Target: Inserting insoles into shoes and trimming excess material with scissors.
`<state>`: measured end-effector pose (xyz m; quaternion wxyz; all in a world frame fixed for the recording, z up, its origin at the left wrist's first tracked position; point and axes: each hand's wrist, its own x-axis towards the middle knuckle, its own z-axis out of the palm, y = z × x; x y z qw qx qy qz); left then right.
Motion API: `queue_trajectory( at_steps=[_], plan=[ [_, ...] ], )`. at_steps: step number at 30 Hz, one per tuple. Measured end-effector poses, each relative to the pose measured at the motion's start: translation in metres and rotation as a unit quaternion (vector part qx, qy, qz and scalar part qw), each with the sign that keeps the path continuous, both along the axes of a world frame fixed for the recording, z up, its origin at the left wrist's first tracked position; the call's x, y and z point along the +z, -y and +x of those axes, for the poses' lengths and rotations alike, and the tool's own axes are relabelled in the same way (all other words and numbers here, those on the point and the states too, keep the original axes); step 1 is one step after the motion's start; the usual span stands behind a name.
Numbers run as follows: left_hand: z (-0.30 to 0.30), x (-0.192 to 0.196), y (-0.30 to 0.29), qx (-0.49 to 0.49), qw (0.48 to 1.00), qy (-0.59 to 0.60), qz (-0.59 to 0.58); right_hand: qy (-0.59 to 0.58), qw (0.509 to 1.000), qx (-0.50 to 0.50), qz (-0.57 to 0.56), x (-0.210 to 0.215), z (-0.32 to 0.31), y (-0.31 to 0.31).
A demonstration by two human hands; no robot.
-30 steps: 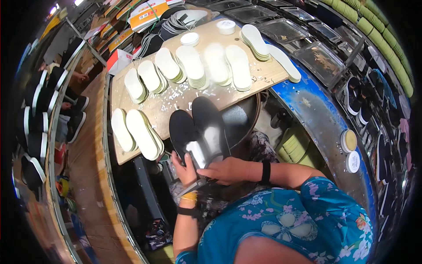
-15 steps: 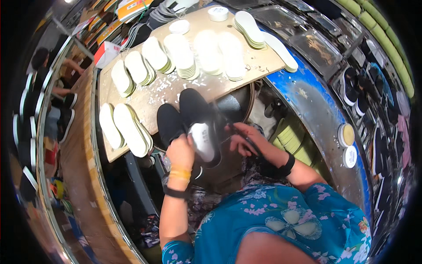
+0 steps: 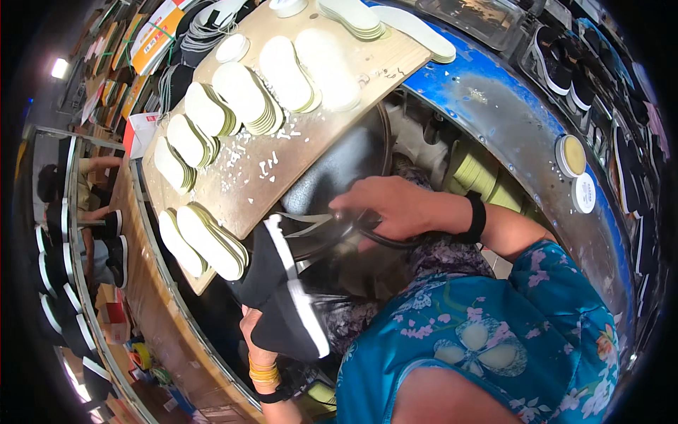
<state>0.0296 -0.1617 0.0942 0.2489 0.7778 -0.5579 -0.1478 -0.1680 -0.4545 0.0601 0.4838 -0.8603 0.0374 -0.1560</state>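
My left hand (image 3: 253, 331), with yellow bands and a black strap at the wrist, is closed on a pair of black shoes (image 3: 284, 331) with white soles. The shoes are tilted, their soles facing right, and hide most of its fingers. My right hand (image 3: 387, 203) grips a pair of scissors (image 3: 305, 226) by dark handles. The parted metal blades reach left, close to the white sole edge of the farther shoe; whether they touch it I cannot tell. Beyond the shoes, stacks of pale insoles (image 3: 244, 95) lie on a wooden board (image 3: 304, 152) strewn with white scraps.
A blue, worn metal bench (image 3: 508, 120) curves along the right, bearing two small round tins (image 3: 571, 157). Under the board's edge sits a dark round bowl-like vessel (image 3: 353, 159). Black shoes line a rack (image 3: 78, 283) at left, where another person (image 3: 92, 191) is partly visible.
My left hand has brought the shoes down and nearer, turning them so their soles face right. The scissors now point left with parted blades. The whole view has swung.
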Motion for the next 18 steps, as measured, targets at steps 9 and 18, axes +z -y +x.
queue_trajectory(
  at_steps=[9, 18],
  plan=[
    [0.002, -0.004, 0.001, 0.057, 0.997, -0.047, 0.026, -0.145, 0.977, 0.012, -0.155, -0.015, -0.011, 0.000],
    [0.011, -0.020, 0.001, 0.100, 0.995, 0.000, 0.018, -0.115, 0.991, 0.040, -0.055, -0.014, -0.043, -0.017]
  ],
)
